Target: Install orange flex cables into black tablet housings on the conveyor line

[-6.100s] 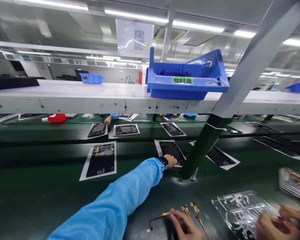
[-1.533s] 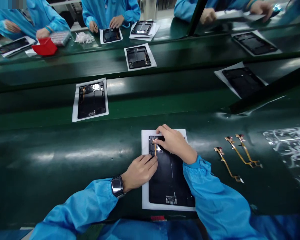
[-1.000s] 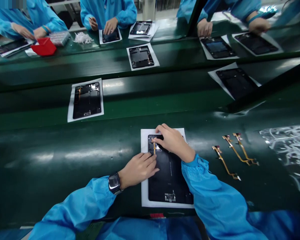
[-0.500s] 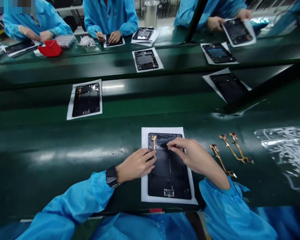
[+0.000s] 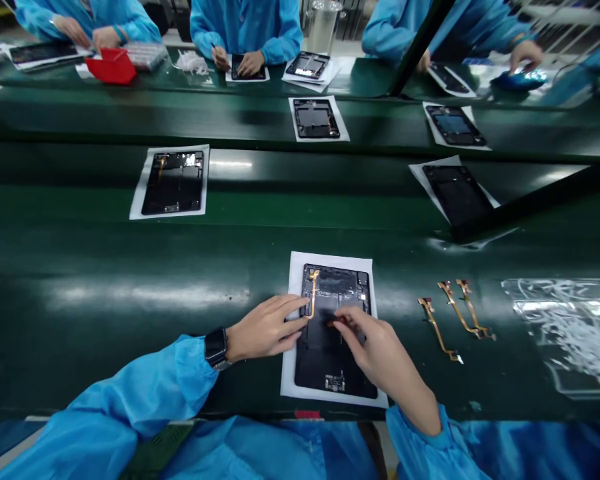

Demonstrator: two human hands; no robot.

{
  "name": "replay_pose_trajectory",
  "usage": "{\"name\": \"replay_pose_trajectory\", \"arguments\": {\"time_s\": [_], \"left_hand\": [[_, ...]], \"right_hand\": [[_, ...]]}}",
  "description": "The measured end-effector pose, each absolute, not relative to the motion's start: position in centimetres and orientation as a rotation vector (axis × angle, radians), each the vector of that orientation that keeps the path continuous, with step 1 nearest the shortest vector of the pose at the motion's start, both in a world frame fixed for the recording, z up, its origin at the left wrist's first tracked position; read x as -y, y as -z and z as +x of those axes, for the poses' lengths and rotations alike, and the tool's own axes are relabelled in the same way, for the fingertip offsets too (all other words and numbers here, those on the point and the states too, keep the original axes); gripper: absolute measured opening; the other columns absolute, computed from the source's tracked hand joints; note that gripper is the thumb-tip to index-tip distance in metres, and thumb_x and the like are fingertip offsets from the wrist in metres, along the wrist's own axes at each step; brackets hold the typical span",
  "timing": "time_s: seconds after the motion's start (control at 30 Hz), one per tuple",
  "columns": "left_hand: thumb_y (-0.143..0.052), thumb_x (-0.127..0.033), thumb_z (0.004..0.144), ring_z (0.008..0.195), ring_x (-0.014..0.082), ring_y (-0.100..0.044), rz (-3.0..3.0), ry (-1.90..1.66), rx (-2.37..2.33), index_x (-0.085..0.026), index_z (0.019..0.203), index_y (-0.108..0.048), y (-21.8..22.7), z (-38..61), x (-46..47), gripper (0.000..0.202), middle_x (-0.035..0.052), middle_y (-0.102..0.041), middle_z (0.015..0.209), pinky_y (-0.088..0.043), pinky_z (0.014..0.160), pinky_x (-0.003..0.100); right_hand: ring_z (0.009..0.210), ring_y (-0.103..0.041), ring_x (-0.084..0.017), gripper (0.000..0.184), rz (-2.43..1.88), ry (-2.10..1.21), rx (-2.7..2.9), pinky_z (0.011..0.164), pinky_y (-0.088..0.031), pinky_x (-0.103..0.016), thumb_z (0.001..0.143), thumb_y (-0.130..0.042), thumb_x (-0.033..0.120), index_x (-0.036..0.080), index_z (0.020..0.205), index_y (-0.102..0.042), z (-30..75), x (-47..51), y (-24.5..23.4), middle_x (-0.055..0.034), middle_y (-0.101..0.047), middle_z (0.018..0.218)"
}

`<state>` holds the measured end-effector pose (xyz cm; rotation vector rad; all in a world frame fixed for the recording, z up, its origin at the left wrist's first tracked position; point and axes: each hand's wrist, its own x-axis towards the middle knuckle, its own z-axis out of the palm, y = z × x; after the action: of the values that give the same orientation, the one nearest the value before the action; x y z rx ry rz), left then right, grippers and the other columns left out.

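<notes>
A dark tablet housing lies on a white sheet in front of me. An orange flex cable runs down its upper left part. My left hand lies across the housing's left edge, fingers stretched out, the tips touching near the cable's lower end. Over the middle of the housing, my right hand pinches a small reddish-brown piece between thumb and fingers. Whether that piece belongs to the cable I cannot tell.
Loose flex cables lie right of the sheet, beside a clear bag of white strips. Beyond are more tablet housings on sheets, a dark slanting post, a red box and several co-workers in blue.
My right hand has moved down from the housing's upper part to its middle, and the reddish-brown piece now shows. A co-worker at far right has lowered a tablet and touches a blue packet.
</notes>
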<state>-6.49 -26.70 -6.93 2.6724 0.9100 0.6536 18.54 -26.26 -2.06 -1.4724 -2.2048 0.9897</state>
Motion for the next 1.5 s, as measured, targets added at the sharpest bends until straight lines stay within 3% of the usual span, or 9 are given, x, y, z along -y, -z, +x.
{"name": "replay_pose_trajectory", "arguments": {"time_s": [0.13, 0.33, 0.5, 0.8, 1.5], "left_hand": [[-0.053, -0.019, 0.092, 0.124, 0.0276, -0.049, 2.626, -0.674, -0.939, -0.014, 0.114, -0.060, 7.0, -7.4, 27.4, 0.023, 0.0162, -0.051, 0.134, -0.048, 0.099, 0.042], [-0.051, -0.020, 0.093, 0.102, 0.0237, -0.057, 2.631, -0.642, -0.934, -0.014, 0.109, -0.063, 6.9, -7.4, 27.4, 0.021, 0.0136, -0.058, 0.112, -0.050, 0.087, 0.037], [-0.051, -0.021, 0.093, 0.104, 0.0243, -0.055, 2.653, -0.566, -0.917, -0.016, 0.116, -0.061, 6.6, -7.2, 27.5, 0.026, 0.0146, -0.056, 0.116, -0.048, 0.087, 0.038], [-0.058, -0.028, 0.089, 0.129, 0.0315, -0.043, 2.645, -0.519, -0.902, -0.015, 0.117, -0.062, 7.2, -6.9, 27.6, 0.031, 0.0203, -0.043, 0.140, -0.041, 0.102, 0.045], [-0.061, -0.027, 0.088, 0.131, 0.0317, -0.042, 2.640, -0.524, -0.893, -0.015, 0.116, -0.063, 7.3, -6.9, 27.6, 0.031, 0.0206, -0.043, 0.143, -0.039, 0.105, 0.045]], "right_hand": [[0.077, -0.067, -0.021, 0.011, -1.463, -0.803, 2.351, 0.065, -0.047, -0.030, 0.098, -0.046, 0.022, 0.021, 0.105, -0.055, 17.2, 26.6, 2.4, -0.0041, -0.069, 0.092], [0.062, -0.065, -0.020, 0.012, -1.421, -0.558, 2.609, 0.052, -0.041, -0.027, 0.098, -0.044, 0.018, 0.018, 0.098, -0.056, 15.0, 26.6, 2.6, -0.0049, -0.067, 0.080], [0.058, -0.064, -0.020, 0.015, -1.379, -0.459, 2.639, 0.049, -0.039, -0.027, 0.099, -0.042, 0.019, 0.017, 0.094, -0.055, 14.3, 26.7, 2.6, -0.0046, -0.065, 0.076], [0.077, -0.068, -0.021, 0.020, -1.269, -0.472, 2.655, 0.060, -0.050, -0.028, 0.098, -0.038, 0.011, 0.017, 0.107, -0.055, 14.3, 27.0, 3.2, -0.0093, -0.068, 0.092], [0.089, -0.069, -0.021, 0.016, -1.275, -0.685, 2.412, 0.075, -0.056, -0.032, 0.099, -0.047, 0.019, 0.022, 0.112, -0.056, 15.2, 27.6, 3.6, -0.0070, -0.070, 0.100]]}}
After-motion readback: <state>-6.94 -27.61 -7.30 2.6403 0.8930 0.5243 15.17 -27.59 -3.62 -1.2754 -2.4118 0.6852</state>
